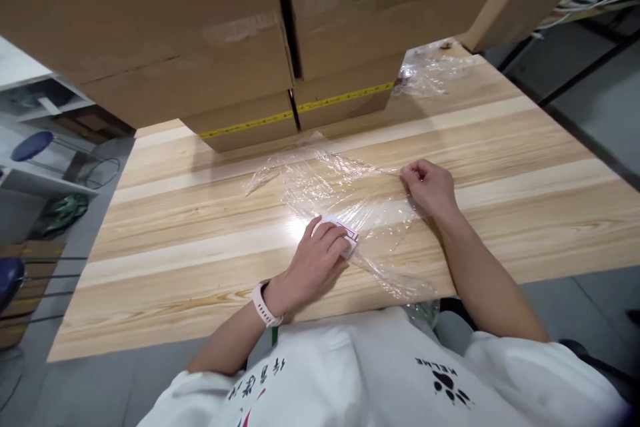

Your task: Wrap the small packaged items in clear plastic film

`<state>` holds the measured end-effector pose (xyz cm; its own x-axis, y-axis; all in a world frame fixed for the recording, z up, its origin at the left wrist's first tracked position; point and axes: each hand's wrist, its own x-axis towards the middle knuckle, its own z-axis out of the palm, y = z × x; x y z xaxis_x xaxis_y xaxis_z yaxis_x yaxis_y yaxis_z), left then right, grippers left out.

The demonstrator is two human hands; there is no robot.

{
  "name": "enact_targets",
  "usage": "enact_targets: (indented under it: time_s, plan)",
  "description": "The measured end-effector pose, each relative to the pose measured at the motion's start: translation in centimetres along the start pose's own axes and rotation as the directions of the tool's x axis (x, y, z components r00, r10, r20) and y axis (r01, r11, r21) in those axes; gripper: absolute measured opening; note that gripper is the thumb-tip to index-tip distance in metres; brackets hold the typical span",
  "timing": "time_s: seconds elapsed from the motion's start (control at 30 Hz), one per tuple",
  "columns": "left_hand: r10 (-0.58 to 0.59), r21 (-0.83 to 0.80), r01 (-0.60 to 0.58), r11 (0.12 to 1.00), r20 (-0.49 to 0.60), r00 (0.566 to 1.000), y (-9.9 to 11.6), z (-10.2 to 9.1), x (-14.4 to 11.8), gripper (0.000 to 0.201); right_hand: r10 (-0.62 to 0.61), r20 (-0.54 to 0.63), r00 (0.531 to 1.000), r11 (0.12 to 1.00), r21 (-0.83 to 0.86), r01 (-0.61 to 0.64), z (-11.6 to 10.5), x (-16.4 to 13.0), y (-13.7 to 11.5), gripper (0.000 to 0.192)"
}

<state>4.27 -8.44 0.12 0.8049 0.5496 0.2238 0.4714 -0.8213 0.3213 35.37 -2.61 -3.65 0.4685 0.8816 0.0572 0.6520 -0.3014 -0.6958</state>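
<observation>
A sheet of clear plastic film (345, 197) lies crinkled on the wooden table (200, 213). My left hand (315, 260), with a pale wristband, presses down on a small white packet with red print (350, 237) at the film's near edge. My right hand (427, 187) pinches the film's right edge with closed fingers, pulling it flat against the tabletop.
Large cardboard boxes (240, 47) with yellow tape stand at the table's far side, overhanging the view. More crumpled clear plastic (430, 70) lies at the far right. Blue stools (30, 143) and shelves are on the floor to the left.
</observation>
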Motion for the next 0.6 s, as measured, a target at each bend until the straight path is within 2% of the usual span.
enact_targets:
  time_s: [0.13, 0.27, 0.4, 0.5, 0.6]
  plan:
    - [-0.017, 0.036, 0.019, 0.999, -0.059, 0.998, 0.0, -0.1, 0.3, 0.031, -0.006, -0.008, 1.000, 0.998, -0.067, 0.005, 0.2, 0.0, -0.2, 0.021]
    - [-0.004, 0.034, 0.005, 0.999, -0.022, 1.000, -0.1, -0.5, -0.7, 0.016, -0.003, -0.001, 1.000, 0.994, -0.107, 0.003, -0.1, 0.0, -0.2, 0.020]
    - [-0.015, -0.110, 0.019, 0.994, 0.038, 0.999, -0.5, -1.3, -2.8, 0.038, 0.019, 0.003, 1.000, 0.989, -0.145, -0.018, -0.3, 0.5, 0.4, 0.018]
    - [-0.103, -0.175, 0.103, 0.979, 0.004, 0.995, -0.6, -1.6, -3.6, 0.033, 0.012, 0.000, 1.000, 0.980, -0.198, -0.012, -0.4, 0.7, 0.8, 0.017]
    - [-0.237, -0.087, 0.233, 0.969, -0.039, 0.971, 0.1, -1.4, -2.8, 0.029, -0.135, -0.141, 0.981, 0.964, -0.246, 0.098, -0.8, -0.2, 0.1, 0.022]
